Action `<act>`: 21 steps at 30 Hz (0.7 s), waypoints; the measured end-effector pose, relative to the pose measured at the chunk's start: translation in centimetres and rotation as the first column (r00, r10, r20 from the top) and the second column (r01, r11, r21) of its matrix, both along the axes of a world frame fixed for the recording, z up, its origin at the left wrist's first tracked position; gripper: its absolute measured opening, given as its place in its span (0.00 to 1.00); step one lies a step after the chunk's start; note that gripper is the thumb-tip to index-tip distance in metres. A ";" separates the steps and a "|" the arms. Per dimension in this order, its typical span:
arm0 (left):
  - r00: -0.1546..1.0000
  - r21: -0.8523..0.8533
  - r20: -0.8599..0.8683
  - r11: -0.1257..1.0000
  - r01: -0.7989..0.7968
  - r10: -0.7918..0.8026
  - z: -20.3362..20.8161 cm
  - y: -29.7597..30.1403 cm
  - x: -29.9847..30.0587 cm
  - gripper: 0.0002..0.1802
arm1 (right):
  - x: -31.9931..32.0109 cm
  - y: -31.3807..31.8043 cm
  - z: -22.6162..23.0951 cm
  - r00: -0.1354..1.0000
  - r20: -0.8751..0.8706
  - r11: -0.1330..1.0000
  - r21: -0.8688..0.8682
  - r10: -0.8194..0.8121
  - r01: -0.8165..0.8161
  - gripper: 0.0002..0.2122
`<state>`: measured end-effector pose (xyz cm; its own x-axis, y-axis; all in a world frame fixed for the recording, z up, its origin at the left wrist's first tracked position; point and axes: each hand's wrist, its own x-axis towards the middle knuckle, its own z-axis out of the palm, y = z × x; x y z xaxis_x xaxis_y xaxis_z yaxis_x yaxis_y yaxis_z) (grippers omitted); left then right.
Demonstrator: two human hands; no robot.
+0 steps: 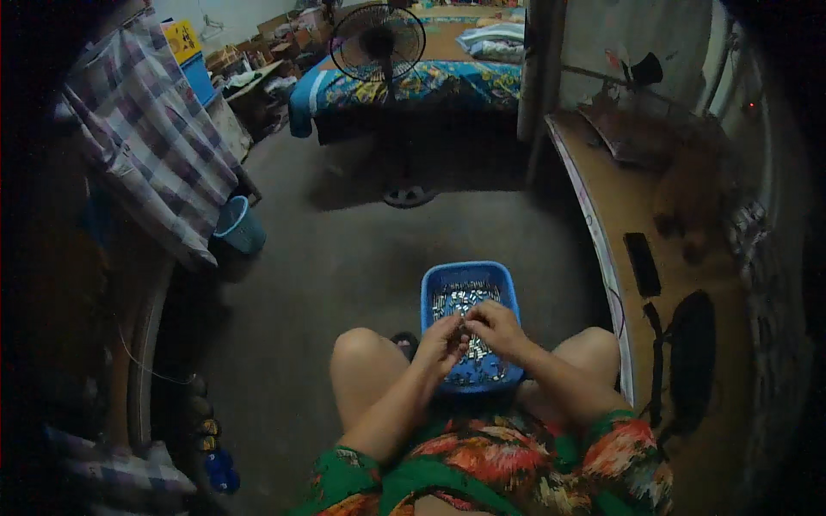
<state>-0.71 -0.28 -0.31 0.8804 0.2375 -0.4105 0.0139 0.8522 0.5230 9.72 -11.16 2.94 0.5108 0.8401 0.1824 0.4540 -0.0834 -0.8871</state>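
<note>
A blue plastic basin (428, 284) stands between my knees, with many small shiny metallic pieces (460, 297) spread over its bottom. Above the basin my left hand (443, 342) is closed, its fingers curled and the fingertips near those of the other hand. My right hand (497, 331) reaches in from the right with thumb and fingers pinched together. The two hands almost meet at the fingertips. Whatever lies between them is too small and dark to make out.
On the right runs a wooden table (602, 185) bearing a dark phone-like slab (642, 264) and a black strapped bag (693, 361). A standing fan (379, 43) is ahead, before a bed (465, 73). To the left are a light-blue bin (241, 225) and a hanging checked cloth (155, 129).
</note>
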 end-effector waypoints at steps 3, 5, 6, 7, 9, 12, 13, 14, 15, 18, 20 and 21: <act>1.000 0.020 0.006 1.000 0.021 -0.021 -0.3 0.2 0.1 0.10 | -0.5 -0.1 0.7 0.984 0.170 0.998 -0.008 -0.054 0.056 0.06; 1.000 -0.017 -0.014 1.000 0.005 -0.005 0.2 0.1 0.1 0.11 | -0.6 -0.1 0.4 0.970 0.228 0.996 0.008 -0.084 0.084 0.06; 1.000 -0.021 -0.001 1.000 0.008 -0.008 0.2 0.2 0.1 0.11 | -0.5 0.0 0.5 0.969 0.233 0.996 0.016 -0.086 0.084 0.06; 1.000 -0.015 0.003 1.000 0.009 -0.009 0.1 0.3 0.1 0.11 | -0.5 0.0 0.6 0.972 0.222 0.997 0.027 -0.082 0.078 0.05; 0.999 -0.027 0.041 0.999 0.029 -0.028 0.1 0.5 0.3 0.11 | -0.5 0.0 1.1 0.983 0.164 0.997 0.014 -0.083 0.082 0.05; 0.999 0.011 0.030 0.999 0.033 -0.033 0.6 0.2 0.1 0.10 | 0.4 -0.2 0.1 0.999 -0.048 0.998 -0.060 -0.024 0.021 0.06; 0.999 0.036 0.036 0.999 0.030 -0.031 0.4 0.1 0.0 0.09 | 0.4 0.0 -0.1 0.967 -0.255 0.999 -0.015 0.026 -0.031 0.07; 0.998 0.055 0.049 0.998 0.042 -0.045 0.2 0.0 -0.1 0.08 | 0.6 -0.3 -0.3 0.967 -0.255 0.999 -0.012 0.026 -0.030 0.07; 0.998 0.058 0.048 0.997 0.043 -0.046 0.1 -0.3 -0.3 0.08 | 0.7 -0.7 -0.2 0.999 -0.020 0.997 -0.057 0.045 -0.047 0.06; 0.998 0.057 0.008 0.996 0.065 -0.065 0.5 -0.6 0.0 0.08 | 0.6 -0.5 -1.3 0.988 -0.141 0.998 -0.030 0.057 -0.062 0.07; 1.000 -0.029 0.019 0.999 0.020 -0.019 -0.4 -0.2 -0.3 0.08 | 0.2 -0.2 -0.7 0.781 -0.618 0.996 0.054 0.088 -0.069 0.08; 0.999 -0.021 0.043 1.000 0.023 -0.023 -0.3 -0.1 -0.3 0.09 | 0.8 -0.4 0.8 0.660 -0.752 0.981 -0.137 -0.012 -0.138 0.09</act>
<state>-0.98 -0.37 -0.57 0.9026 0.2086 -0.3767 0.0114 0.8629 0.5053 10.50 -11.59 3.77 0.3555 0.8534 -0.3812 -0.3444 -0.2596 -0.9022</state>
